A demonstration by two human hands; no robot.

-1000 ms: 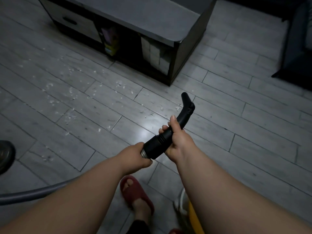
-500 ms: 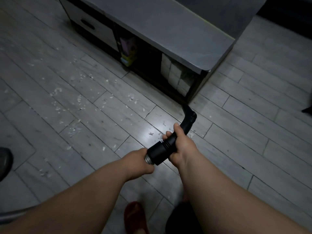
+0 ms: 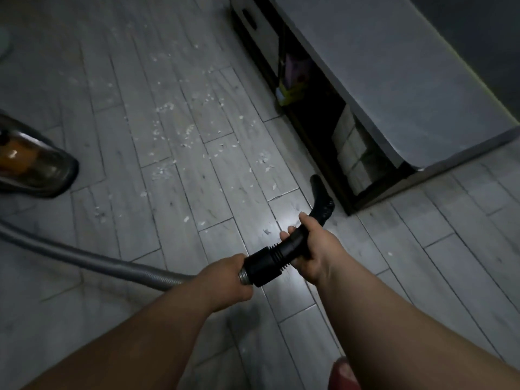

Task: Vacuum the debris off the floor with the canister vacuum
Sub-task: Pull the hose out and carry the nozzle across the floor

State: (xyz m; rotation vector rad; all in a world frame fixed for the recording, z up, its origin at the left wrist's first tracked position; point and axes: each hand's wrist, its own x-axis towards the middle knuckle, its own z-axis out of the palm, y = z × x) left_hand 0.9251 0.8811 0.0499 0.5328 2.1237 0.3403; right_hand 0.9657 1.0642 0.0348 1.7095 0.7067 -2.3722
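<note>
The fingers (image 3: 284, 235) of the right hand (image 3: 315, 249) are curled tight round the black handle (image 3: 292, 246) of the vacuum. The thumb lies along the top of it. The left hand (image 3: 225, 280) is just behind. It grips the grey hose (image 3: 98, 257) right where the hose goes into the thick black end of the handle. Its fingers wrap underneath, so only the back of that hand shows. The two hands are close but do not touch.

The handle bends and ends in a black tip (image 3: 319, 192) that points away from the person. The tip is near the bottom corner of a low cabinet (image 3: 394, 80).

The hose runs off to the left across the floor (image 3: 422, 249) and goes out of the picture. The canister vacuum (image 3: 31, 164) sits at the left edge, well apart from the hands. Its shell is see-through and looks orange and brown.

Small white bits of debris (image 3: 168, 136) lie all over the grey planks between the canister and the cabinet. A few bits lie near the tip. A bright patch of light shines on the floor under the hands.

The cabinet has a grey top. Its open shelf holds pale boxes (image 3: 354, 153) and a yellow and purple thing (image 3: 292, 83). A red slipper (image 3: 342, 372) peeks in at the bottom edge, beside the right arm.
</note>
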